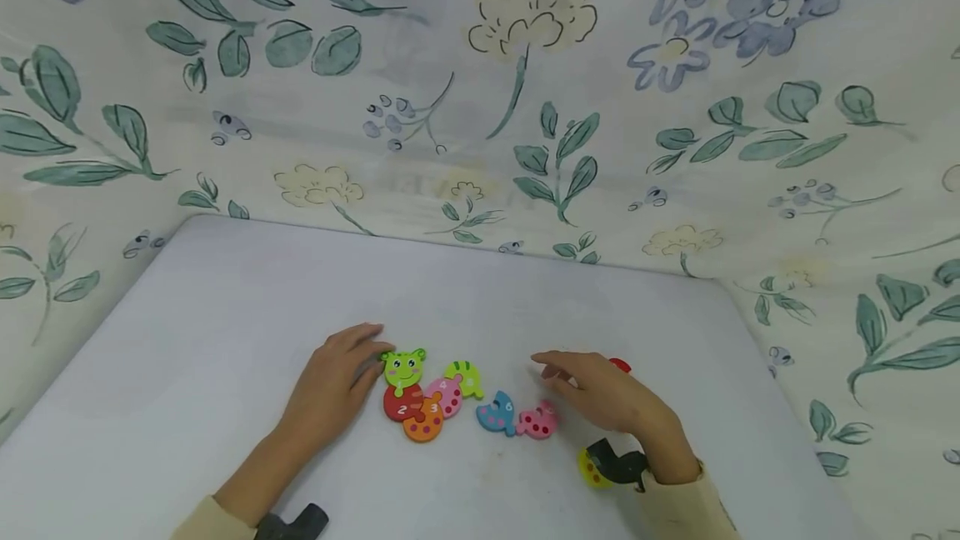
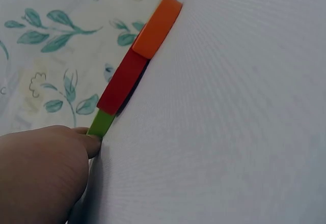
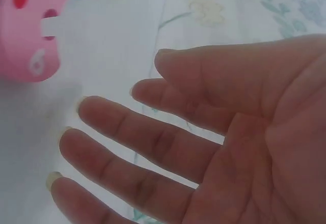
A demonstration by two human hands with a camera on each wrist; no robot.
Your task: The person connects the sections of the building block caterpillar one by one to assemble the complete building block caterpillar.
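Note:
A row of caterpillar puzzle pieces lies on the white table. Its green smiling head piece (image 1: 403, 369) joins a red piece marked 2 (image 1: 399, 405), an orange piece marked 3 (image 1: 423, 425), a pink piece (image 1: 447, 395) and a striped green piece (image 1: 467, 378). My left hand (image 1: 335, 377) pinches the left edge of the head piece; its thumb lies against the green edge (image 2: 103, 122) in the left wrist view. A blue piece (image 1: 495, 413) and a dotted pink piece (image 1: 537, 422) lie to the right. Beside them hovers my right hand (image 1: 600, 390), fingers loosely extended and holding nothing.
A yellow piece (image 1: 590, 471) sits partly hidden under the right wrist's black strap (image 1: 622, 465). A red piece (image 1: 620, 365) peeks out behind the right hand. Floral cloth (image 1: 450, 107) hangs behind the table's far edge.

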